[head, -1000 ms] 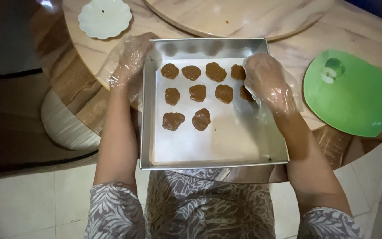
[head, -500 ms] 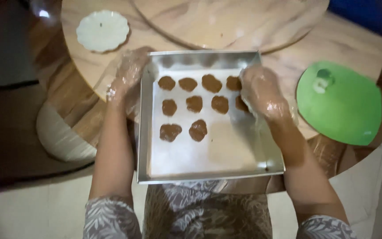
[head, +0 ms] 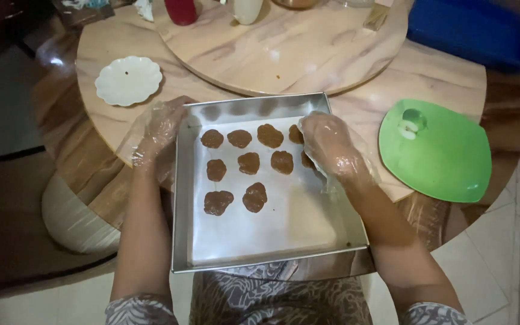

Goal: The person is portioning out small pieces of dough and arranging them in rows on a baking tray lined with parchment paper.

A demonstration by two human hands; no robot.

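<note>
Silver square metal baking tray [head: 272, 241] overhanging the round marble table [head: 428, 78], plastic-gloved left hand [head: 160, 129] clasping its far left rim, gloved right hand [head: 329, 144] spread loose over brown dough lumps [head: 249, 162], green lid [head: 437, 150] beyond the right hand.

The right hand [head: 327, 143] slid from the baking tray's [head: 266, 244] right rim inward over the end dough pieces [head: 301, 147]; the left hand [head: 162, 123] kept gripping the left rim.

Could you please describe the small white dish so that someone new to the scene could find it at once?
On the round marble-look table, look left of the metal baking tray, beyond the left hand. The white dish has a scalloped, flower-like rim, unlike the larger, smooth green lid on the right.
</note>
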